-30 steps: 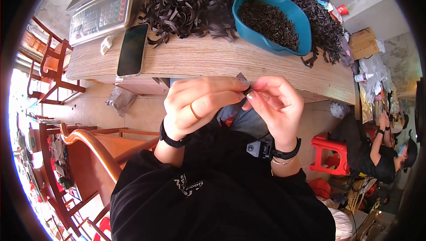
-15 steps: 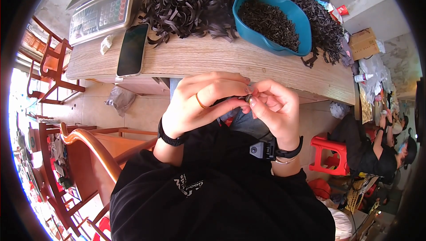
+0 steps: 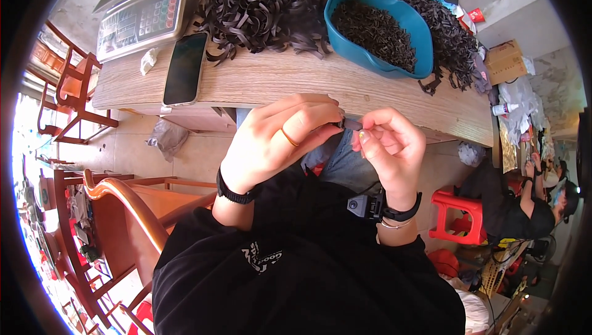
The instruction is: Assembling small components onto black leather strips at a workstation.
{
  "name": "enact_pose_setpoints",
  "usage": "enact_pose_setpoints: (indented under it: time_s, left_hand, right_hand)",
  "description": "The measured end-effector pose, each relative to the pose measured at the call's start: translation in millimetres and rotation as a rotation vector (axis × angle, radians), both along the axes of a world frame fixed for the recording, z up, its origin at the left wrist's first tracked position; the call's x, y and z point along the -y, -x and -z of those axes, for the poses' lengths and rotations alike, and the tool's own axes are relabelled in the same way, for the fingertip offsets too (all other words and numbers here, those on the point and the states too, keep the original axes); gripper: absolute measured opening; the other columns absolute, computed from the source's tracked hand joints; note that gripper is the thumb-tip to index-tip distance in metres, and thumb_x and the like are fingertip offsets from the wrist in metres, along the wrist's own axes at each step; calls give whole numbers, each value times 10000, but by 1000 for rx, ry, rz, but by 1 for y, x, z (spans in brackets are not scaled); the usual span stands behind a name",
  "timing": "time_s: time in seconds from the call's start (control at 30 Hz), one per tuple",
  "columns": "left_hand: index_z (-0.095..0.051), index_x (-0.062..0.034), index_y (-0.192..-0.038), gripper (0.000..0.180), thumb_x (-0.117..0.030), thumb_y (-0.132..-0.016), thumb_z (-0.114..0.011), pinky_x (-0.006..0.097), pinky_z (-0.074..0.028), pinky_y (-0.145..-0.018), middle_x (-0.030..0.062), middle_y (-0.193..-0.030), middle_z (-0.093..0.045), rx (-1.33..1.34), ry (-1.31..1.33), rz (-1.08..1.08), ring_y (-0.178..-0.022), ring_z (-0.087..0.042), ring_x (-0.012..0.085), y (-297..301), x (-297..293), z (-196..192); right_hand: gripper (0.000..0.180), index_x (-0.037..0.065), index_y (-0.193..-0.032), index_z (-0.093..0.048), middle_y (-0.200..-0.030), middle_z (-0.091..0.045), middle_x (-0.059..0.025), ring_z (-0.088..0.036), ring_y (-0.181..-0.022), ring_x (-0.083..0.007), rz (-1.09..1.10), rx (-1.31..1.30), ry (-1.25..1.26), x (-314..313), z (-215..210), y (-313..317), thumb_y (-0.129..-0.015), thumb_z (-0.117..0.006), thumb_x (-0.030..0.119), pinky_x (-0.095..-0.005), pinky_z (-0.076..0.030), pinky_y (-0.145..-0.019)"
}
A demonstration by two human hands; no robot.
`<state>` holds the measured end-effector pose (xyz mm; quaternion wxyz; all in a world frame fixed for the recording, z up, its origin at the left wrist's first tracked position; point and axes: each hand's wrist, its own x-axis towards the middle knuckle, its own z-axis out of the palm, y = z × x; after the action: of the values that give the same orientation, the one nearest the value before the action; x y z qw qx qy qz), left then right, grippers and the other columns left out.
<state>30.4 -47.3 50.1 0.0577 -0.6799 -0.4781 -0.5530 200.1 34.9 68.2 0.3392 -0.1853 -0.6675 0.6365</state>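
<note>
A short dark strip (image 3: 351, 124) is stretched between my two hands above the near edge of the table. Its left end is pinched in the fingertips of my left hand (image 3: 268, 134). My right hand (image 3: 391, 150) grips the other end between thumb and forefinger, its remaining fingers curled. On the table beyond lies a loose heap of long dark strips (image 3: 265, 17). To the right of it, a teal plastic basin (image 3: 422, 39) holds many small dark pieces. Another pile of dark strips (image 3: 459, 57) lies beyond the basin's right side.
A scale (image 3: 139, 23) stands at the table's far left, with a phone (image 3: 184, 70) and crumpled white tissue (image 3: 148, 62) nearby. A wooden chair (image 3: 129, 196) is at my left. To the right are a red stool (image 3: 457, 218) and a seated person (image 3: 524, 211).
My hands have moved slightly apart, the right one shifting right. More of the dark strip now shows between my fingertips.
</note>
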Motion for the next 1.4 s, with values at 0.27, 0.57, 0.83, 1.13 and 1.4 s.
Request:
enact_pose_setpoints:
  time_s: [0.27, 0.57, 0.83, 1.13, 1.4]
  left_hand:
    - [-583, -20, -943, 357, 37, -638, -758, 313, -539, -689, 111, -888, -672, -7, 36, -26, -811, -667, 244, 0, -1, 1]
    - [-566, -38, -997, 343, -28, -691, -722, 321, -508, -589, 95, -873, -640, 28, -75, 4, -721, -636, 247, 0, -4, 4]
    - [-572, -36, -996, 405, 9, -641, -760, 309, -546, -679, 124, -945, -667, -10, 36, -71, -825, -668, 251, -2, -2, 6]
    - [-602, -43, -1018, 408, -47, -646, -771, 297, -516, -758, 71, -954, -667, 63, 307, -41, -867, -656, 228, 8, 3, 0]
    - [-642, -22, -951, 227, -135, -760, -692, 326, -486, -781, 126, -954, -651, 88, 504, -398, -885, -625, 286, 46, -23, 33]
  right_hand:
    - [103, -46, -871, -560, -822, -583, -41, -580, -723, -85, 47, -7, -63, 0, -1, -2, -787, -600, -90, -217, -474, -685]
    - [162, -43, -962, -582, -828, -601, -67, -565, -723, -97, -186, 36, 211, -23, 6, 4, -907, -560, 109, -199, -417, -541]
    - [162, -28, -958, -605, -744, -573, -14, -462, -588, -32, -160, 36, 242, -9, 14, 17, -884, -613, 116, -175, -357, -508]
    - [90, -24, -863, -627, -764, -592, 5, -500, -677, -25, -126, 51, 242, -16, 17, 17, -852, -643, 63, -171, -390, -604]
    - [37, 36, -834, -637, -675, -543, 62, -429, -593, 12, 151, 19, 167, -50, 26, -6, -830, -665, 60, -153, -312, -512]
